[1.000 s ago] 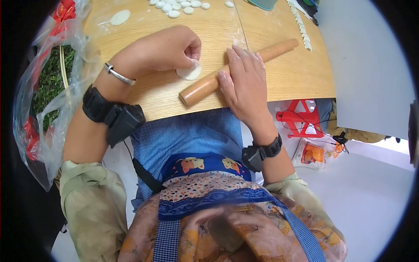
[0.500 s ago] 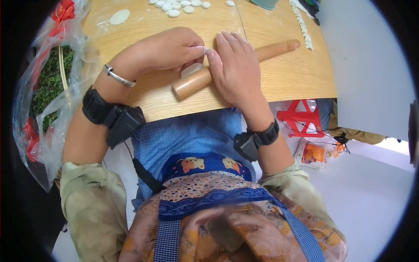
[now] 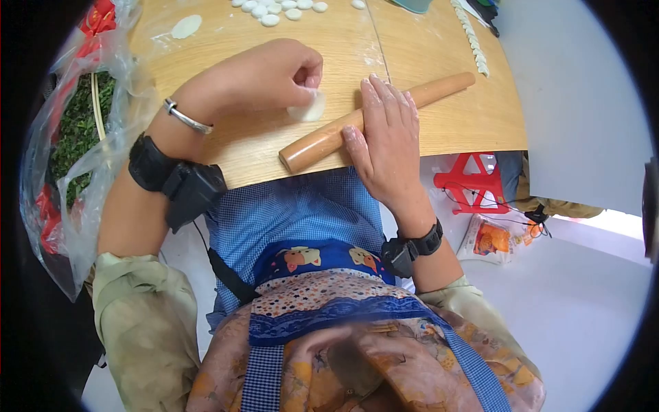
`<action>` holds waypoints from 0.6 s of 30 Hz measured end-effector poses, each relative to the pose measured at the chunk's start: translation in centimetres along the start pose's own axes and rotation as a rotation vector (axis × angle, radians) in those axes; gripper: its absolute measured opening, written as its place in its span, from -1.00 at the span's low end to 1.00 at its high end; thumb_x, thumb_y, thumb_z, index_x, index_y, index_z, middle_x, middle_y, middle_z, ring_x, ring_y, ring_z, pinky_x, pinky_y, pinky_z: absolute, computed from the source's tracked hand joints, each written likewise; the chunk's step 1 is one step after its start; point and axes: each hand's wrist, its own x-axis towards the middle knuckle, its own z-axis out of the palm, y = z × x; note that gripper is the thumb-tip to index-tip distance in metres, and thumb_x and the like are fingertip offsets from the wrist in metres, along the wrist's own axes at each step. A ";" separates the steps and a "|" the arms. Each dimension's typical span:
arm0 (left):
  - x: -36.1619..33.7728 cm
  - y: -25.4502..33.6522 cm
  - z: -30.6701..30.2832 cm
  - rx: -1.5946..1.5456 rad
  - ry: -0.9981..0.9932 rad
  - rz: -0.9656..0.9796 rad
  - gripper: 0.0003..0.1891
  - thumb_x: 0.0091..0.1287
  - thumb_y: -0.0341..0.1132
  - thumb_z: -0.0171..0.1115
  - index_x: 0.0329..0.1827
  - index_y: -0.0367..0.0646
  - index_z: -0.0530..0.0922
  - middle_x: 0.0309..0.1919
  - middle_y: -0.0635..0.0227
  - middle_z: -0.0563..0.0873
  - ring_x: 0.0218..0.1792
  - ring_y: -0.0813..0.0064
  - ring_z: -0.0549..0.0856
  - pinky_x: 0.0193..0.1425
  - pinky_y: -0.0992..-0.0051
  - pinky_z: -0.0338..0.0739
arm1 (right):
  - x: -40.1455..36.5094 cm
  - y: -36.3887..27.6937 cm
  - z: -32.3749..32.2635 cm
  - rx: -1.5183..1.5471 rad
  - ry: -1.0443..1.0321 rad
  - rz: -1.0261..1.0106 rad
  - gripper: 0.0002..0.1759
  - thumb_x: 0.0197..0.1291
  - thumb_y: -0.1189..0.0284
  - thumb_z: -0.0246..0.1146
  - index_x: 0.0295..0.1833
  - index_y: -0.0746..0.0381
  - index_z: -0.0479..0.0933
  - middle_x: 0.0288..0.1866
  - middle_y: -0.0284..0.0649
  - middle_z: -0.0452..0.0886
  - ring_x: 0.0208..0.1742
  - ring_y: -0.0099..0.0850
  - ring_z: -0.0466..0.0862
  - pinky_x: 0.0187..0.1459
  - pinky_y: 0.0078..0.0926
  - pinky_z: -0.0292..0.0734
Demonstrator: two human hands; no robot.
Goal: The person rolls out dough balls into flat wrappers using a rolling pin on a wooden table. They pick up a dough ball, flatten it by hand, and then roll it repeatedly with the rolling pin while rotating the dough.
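My left hand (image 3: 281, 75) pinches the edge of a thin, round, pale dough wrapper (image 3: 308, 108) on the wooden table (image 3: 247, 154). To its right lies a wooden rolling pin (image 3: 312, 147), slanting from lower left to upper right. My right hand (image 3: 389, 130) rests flat over the middle of the pin, palm down, with its fingers stretched out and white powder on their tips. The dough wrapper and the pin lie a small distance apart.
Several small white dough pieces (image 3: 270, 20) and a flat dough round (image 3: 187, 27) lie at the back. A row of pleated dough (image 3: 469, 36) runs along the right. Plastic bags with greens (image 3: 77, 137) hang at the left; a red stool (image 3: 473, 180) stands below right.
My right hand and the rolling pin have shifted right and toward me, away from my left hand. More of the dough wrapper shows under my left fingers.
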 end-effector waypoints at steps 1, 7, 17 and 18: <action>0.0 -0.1 -0.1 -0.062 0.025 -0.023 -0.88 0.25 -0.42 0.32 -0.23 -0.28 0.61 -0.43 0.47 0.63 -0.38 0.62 0.57 -0.24 0.56 0.51 | -0.3 0.0 -0.1 -0.010 -0.007 0.002 -0.28 0.44 0.08 0.19 0.46 0.44 0.40 0.46 0.17 0.45 0.52 0.08 0.39 0.61 0.12 0.08; 0.1 -0.6 0.1 -0.031 0.065 0.079 -0.79 0.27 -0.36 0.31 -0.11 -0.30 0.66 -0.41 0.51 0.61 -0.38 0.67 0.56 -0.30 0.57 0.48 | 0.2 -0.1 0.2 0.009 0.021 0.005 -0.30 0.44 0.09 0.19 0.44 0.44 0.42 0.43 0.17 0.49 0.50 0.08 0.42 0.60 0.12 0.09; 0.0 -0.1 -0.1 -0.161 0.065 -0.046 -0.64 0.59 -0.19 0.09 -0.25 -0.30 0.68 -0.58 0.46 0.56 -0.53 0.67 0.51 -0.41 0.54 0.44 | 6.3 0.6 3.2 0.014 0.116 -0.060 -0.34 0.47 0.05 0.16 0.28 0.49 0.53 0.28 0.22 0.61 0.38 0.14 0.53 0.47 0.10 0.29; 0.0 -0.2 -0.4 -0.173 0.081 -0.074 -0.63 0.59 -0.19 0.09 -0.26 -0.30 0.67 -0.58 0.46 0.57 -0.52 0.67 0.51 -0.40 0.54 0.43 | 7.0 0.7 3.4 0.012 0.112 -0.073 -0.33 0.47 0.04 0.16 0.28 0.50 0.54 0.27 0.22 0.62 0.37 0.14 0.54 0.47 0.09 0.30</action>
